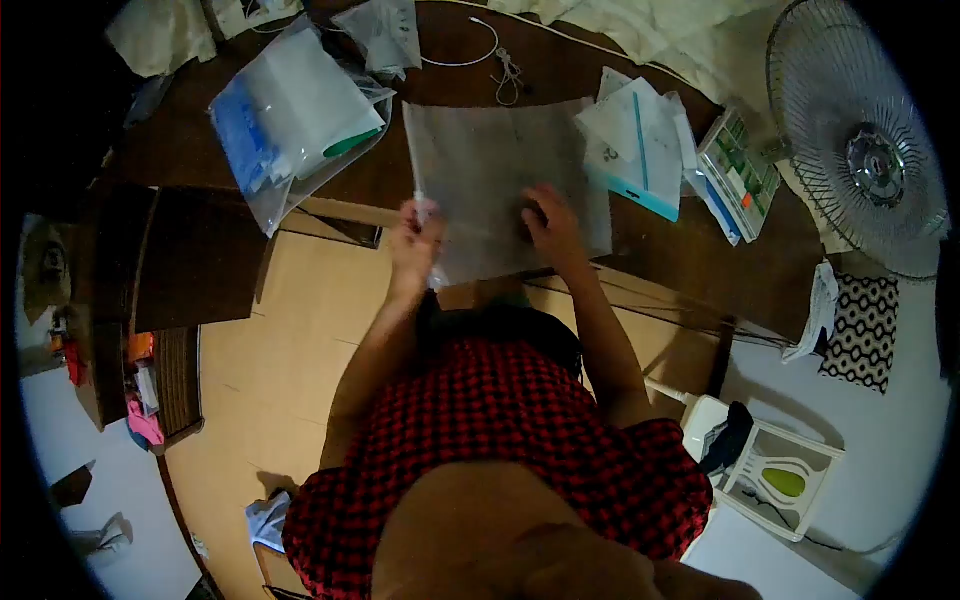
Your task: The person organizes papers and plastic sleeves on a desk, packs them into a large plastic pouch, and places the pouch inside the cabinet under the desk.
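A clear, translucent plastic bag point(500, 150) lies flat on the dark wooden desk and reaches over its front edge toward my body. My left hand point(416, 245) is closed on the bag's left edge, where a whitish strip runs along the side. On the right part of the bag rests my right hand point(555, 230), its fingers slightly bent and apart, with a dark gap between thumb and fingers. It touches the bag's surface and seems to grip nothing.
A stuffed clear bag point(310, 110) with blue and white contents lies at left. Papers and a blue-edged clear pouch point(640, 150) lie at right, beside a green-and-white box point(740, 170). A fan point(870, 150) stands at far right. A thin white cable point(490, 45) lies behind.
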Available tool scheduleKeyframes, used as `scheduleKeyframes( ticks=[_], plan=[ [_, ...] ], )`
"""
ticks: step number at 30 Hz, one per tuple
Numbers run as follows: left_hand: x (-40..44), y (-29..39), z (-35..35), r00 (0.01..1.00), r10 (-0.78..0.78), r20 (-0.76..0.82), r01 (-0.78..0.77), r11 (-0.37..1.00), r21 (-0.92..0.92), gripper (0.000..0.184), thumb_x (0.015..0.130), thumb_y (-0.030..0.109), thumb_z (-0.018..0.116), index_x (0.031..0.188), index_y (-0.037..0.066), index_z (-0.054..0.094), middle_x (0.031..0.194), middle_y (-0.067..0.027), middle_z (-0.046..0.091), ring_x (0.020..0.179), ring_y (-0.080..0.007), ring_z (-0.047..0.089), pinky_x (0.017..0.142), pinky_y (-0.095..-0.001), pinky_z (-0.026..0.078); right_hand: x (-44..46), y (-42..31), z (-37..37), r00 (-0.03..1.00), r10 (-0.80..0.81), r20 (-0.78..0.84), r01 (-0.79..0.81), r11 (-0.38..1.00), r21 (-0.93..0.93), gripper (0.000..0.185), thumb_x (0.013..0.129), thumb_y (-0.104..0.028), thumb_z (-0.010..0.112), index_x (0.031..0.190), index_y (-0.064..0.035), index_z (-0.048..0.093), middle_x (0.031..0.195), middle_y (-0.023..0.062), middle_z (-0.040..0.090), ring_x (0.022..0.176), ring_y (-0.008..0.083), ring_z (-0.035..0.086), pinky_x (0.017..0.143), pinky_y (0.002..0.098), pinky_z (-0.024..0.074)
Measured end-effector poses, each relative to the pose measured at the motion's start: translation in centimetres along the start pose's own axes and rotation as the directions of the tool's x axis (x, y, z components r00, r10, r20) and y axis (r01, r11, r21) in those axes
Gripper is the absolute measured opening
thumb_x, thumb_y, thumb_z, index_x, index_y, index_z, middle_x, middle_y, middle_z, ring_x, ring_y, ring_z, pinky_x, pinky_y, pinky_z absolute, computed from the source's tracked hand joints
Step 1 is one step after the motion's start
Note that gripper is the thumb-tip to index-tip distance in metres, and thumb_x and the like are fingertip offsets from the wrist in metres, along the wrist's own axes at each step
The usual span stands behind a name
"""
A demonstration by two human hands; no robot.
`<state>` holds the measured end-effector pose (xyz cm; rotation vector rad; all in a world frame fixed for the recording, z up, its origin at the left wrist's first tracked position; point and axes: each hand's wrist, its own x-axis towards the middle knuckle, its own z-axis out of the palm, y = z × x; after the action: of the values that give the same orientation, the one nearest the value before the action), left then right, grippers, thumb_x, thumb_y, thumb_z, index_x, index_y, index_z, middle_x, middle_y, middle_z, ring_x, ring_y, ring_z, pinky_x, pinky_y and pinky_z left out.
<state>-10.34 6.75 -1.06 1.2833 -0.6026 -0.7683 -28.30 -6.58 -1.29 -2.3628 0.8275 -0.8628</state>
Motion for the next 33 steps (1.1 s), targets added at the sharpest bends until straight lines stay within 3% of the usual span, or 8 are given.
scheduleKeyframes(
  ticks=[8,14,16,19,26,28,31,33],
  plan=[
    [2.8,4.2,-3.5,0.991,0.12,-0.06,-0.109,0.982,0.157,0.02,0.074,0.006,0.049,0.093,0.007,0.056,0.064,0.0068,0.044,0.05,-0.0025,0.034,0.044,-0.0175,0.025,1.3,4.3,-1.0,0.913,0.185,-0.363,-0.353,0.805,-0.477,0.033,0.073,-0.017,0.058,0.103,-0.004,0.051,0.101,0.0188,0.051,0.09,0.0371,0.048,0.074,0.041,0.0425],
    [2.8,2.8,-1.8,0.996,-0.018,-0.086,0.019,1.0,0.016,0.019,0.075,0.001,0.048,0.092,0.006,0.055,0.068,0.0054,0.049,0.054,-0.0022,0.038,0.045,-0.0174,0.029,3.7,2.7,-1.7,0.891,0.449,0.059,-0.452,0.891,0.036,0.029,0.076,-0.016,0.056,0.101,-0.0026,0.05,0.094,0.0134,0.054,0.083,0.0281,0.052,0.066,0.0393,0.0434],
    [2.4,1.2,-2.0,0.994,-0.073,-0.087,0.071,0.997,-0.022,0.02,0.076,0.001,0.048,0.093,0.007,0.055,0.068,0.0046,0.049,0.055,-0.0028,0.039,0.045,-0.018,0.03,4.3,2.5,-1.9,0.764,0.514,0.39,-0.535,0.166,0.829,0.03,0.074,-0.009,0.057,0.103,-0.0035,0.05,0.092,0.0095,0.055,0.079,0.0222,0.053,0.063,0.0356,0.0447],
    [1.6,0.5,-1.9,0.975,-0.205,-0.08,0.199,0.977,-0.081,0.021,0.077,0.001,0.047,0.096,0.008,0.053,0.067,0.0035,0.048,0.055,-0.0048,0.041,0.045,-0.0191,0.032,4.1,0.8,-1.9,0.771,0.418,0.48,-0.485,-0.103,0.869,0.039,0.072,-0.003,0.057,0.109,-0.0041,0.046,0.093,0.0077,0.056,0.081,0.0195,0.053,0.068,0.0321,0.0452],
    [1.2,-0.2,-2.1,0.986,-0.161,-0.038,0.154,0.977,-0.145,0.017,0.078,0.0,0.046,0.093,0.005,0.052,0.067,-0.0002,0.049,0.058,-0.0074,0.044,0.05,-0.0209,0.036,5.2,-1.7,-4.0,0.83,0.526,0.183,-0.534,0.658,0.53,0.049,0.072,-0.005,0.053,0.119,-0.0049,0.039,0.103,0.0111,0.053,0.087,0.0221,0.055,0.072,0.0294,0.0452],
    [1.1,-0.2,-1.7,0.987,-0.163,0.008,0.163,0.983,-0.08,0.02,0.079,0.0,0.044,0.098,0.004,0.048,0.076,-0.004,0.054,0.066,-0.011,0.051,0.059,-0.0222,0.041,5.5,-3.3,-4.2,0.977,0.129,-0.169,-0.146,0.985,-0.088,0.051,0.072,-0.007,0.053,0.12,-0.0061,0.038,0.108,0.0152,0.05,0.091,0.0254,0.053,0.071,0.0308,0.0452],
    [0.5,1.0,0.2,0.975,-0.213,0.063,0.222,0.932,-0.286,0.019,0.078,-0.003,0.045,0.096,0.004,0.047,0.088,-0.0076,0.057,0.077,-0.0162,0.055,0.065,-0.0229,0.044,5.8,-7.6,-1.7,0.959,0.153,0.238,-0.037,0.901,-0.431,0.051,0.073,-0.01,0.054,0.121,-0.007,0.038,0.11,0.0187,0.047,0.094,0.0308,0.05,0.074,0.0337,0.0442],
    [0.1,1.3,0.5,0.971,-0.225,0.087,0.24,0.939,-0.246,0.022,0.081,-0.001,0.042,0.103,0.005,0.044,0.094,-0.0109,0.056,0.087,-0.0208,0.055,0.072,-0.0263,0.045,4.6,-8.0,0.9,0.929,-0.302,0.213,0.323,0.944,-0.069,0.047,0.075,-0.012,0.054,0.12,-0.0071,0.038,0.112,0.0183,0.045,0.097,0.0334,0.048,0.079,0.036,0.0426]
  ],
)
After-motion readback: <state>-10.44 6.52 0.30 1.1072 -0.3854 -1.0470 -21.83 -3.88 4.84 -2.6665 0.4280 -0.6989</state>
